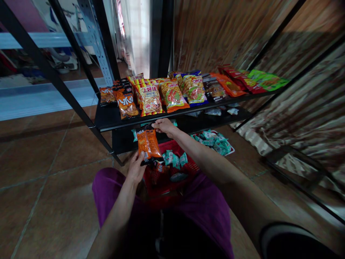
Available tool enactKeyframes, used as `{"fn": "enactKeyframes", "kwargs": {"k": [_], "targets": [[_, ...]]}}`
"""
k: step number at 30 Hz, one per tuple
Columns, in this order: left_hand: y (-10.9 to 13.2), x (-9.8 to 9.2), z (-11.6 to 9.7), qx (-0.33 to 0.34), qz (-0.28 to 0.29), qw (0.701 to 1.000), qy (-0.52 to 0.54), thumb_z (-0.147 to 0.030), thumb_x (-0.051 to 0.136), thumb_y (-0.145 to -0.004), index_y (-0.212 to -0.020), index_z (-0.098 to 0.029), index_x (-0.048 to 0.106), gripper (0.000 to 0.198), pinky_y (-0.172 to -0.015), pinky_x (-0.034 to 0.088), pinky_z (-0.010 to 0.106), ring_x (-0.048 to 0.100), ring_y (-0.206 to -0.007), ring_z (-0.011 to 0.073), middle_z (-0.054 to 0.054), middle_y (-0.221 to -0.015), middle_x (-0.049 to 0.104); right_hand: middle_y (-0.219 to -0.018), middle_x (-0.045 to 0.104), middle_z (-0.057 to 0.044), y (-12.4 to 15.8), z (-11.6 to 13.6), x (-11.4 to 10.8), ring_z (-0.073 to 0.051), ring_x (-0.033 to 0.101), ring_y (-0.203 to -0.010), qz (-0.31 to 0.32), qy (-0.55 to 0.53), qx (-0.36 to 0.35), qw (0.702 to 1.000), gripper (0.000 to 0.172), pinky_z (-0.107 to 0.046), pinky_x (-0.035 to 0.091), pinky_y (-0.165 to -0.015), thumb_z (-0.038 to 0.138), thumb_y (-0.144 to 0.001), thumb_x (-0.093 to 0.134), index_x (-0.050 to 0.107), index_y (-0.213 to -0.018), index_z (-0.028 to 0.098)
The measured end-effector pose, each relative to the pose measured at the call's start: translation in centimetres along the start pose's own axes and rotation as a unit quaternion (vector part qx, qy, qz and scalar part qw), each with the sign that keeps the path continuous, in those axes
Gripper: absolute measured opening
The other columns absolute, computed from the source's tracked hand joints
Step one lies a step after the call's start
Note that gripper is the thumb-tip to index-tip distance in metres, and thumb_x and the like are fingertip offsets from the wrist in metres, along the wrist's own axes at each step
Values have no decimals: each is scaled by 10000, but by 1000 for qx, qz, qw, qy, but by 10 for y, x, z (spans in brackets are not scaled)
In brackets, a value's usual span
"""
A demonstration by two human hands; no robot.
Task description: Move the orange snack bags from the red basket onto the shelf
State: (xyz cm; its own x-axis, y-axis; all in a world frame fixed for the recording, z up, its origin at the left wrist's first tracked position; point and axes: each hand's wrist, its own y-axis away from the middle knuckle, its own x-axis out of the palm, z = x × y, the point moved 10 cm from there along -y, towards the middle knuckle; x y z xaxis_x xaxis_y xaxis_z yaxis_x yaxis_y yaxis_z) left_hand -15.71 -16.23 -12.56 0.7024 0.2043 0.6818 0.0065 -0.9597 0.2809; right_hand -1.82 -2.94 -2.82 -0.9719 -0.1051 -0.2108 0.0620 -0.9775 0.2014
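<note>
While the person sits low on the floor in front of a black shelf [113, 117], both hands are busy with one orange snack bag [148, 144]. The right hand [164, 126] pinches the top edge of the bag, and the left hand [137, 169] holds it at the bottom. So both hands are closed on the same bag, which hangs upright between them, just above a red basket [185, 169] by the person's knees.

More little packs, green and white, lie in the basket. Another pile of them [214, 141] sits on the floor under the shelf.

On the shelf top, rows of snack bags lean back side by side. Near the left end is a row of dark orange bags [126, 104] that look like the one in the hands. Next come yellow bags [150, 99], then more orange ones, blue ones, and red and green ones far to the right.

It looks to me like the step now is lifting this bag out of the basket toward the shelf. I think the next move needs the bag carried up and a little left, then stood against its matching row, kept straight so the bags beside it do not tip.
</note>
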Motion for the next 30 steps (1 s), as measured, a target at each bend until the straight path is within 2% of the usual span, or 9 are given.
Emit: {"fn": "enactKeyframes", "kwargs": {"k": [7,11,13,16,19,22,26,30], "targets": [[5,9,-7,-10,18,1000,-5,-301,770,-666,-955,-172,666,334,-705,504,285,650,-811,167,38,-937,706,-426,460,68,-6,-3,-2,-35,433,-401,-7,-34,-4,999,328,-147,327,-405,169,-738,713,472,-515,160],[5,9,-8,-13,19,1000,-2,-250,749,-666,-929,-173,664,287,-680,493,275,650,-817,172,34,-955,703,-528,548,41,0,-12,1,-42,486,-460,31,-64,17,997,248,-146,394,-465,282,-744,733,557,-621,159],[4,7,-10,-6,11,1000,-3,-239,744,-660,-951,-177,658,310,-686,489,277,648,-815,170,31,-958,699,-648,626,14,10,-17,5,-58,545,-534,60,-77,20,995,213,-155,434,-515,363,-767,709,616,-736,173],[3,7,-12,-5,-1,1000,-13,-240,748,-643,-966,-173,649,344,-673,477,271,638,-791,160,29,-937,692,-797,675,-22,32,-30,3,-96,608,-641,65,-104,34,992,285,-200,490,-595,457,-767,686,642,-865,193],[2,8,-11,-13,-15,1000,-22,-235,758,-619,-948,-172,646,353,-652,462,257,626,-761,148,20,-892,688,-819,682,-53,58,-53,0,-124,632,-667,53,-136,79,986,349,-240,515,-628,492,-747,693,646,-893,179],[1,9,-7,-17,-32,999,-7,-222,766,-603,-925,-176,640,349,-669,460,257,620,-756,140,9,-868,685,-862,687,-71,81,-71,3,-137,644,-701,60,-178,87,978,367,-238,518,-615,511,-724,703,653,-856,172],[-1,9,1,-11,-46,999,4,-235,777,-595,-928,-190,626,368,-693,461,272,619,-753,135,-4,-867,684,-848,678,-34,101,-93,15,-131,652,-704,59,-258,90,960,375,-264,537,-693,447,-621,798,636,-841,191],[-3,10,6,-1,-52,999,14,-239,788,-589,-902,-194,615,360,-724,461,287,628,-767,142,-5,-868,685,-802,649,16,106,-106,21,-99,624,-695,-1,-286,88,954,417,-255,529,-727,333,-508,859,591,-799,198]]}}
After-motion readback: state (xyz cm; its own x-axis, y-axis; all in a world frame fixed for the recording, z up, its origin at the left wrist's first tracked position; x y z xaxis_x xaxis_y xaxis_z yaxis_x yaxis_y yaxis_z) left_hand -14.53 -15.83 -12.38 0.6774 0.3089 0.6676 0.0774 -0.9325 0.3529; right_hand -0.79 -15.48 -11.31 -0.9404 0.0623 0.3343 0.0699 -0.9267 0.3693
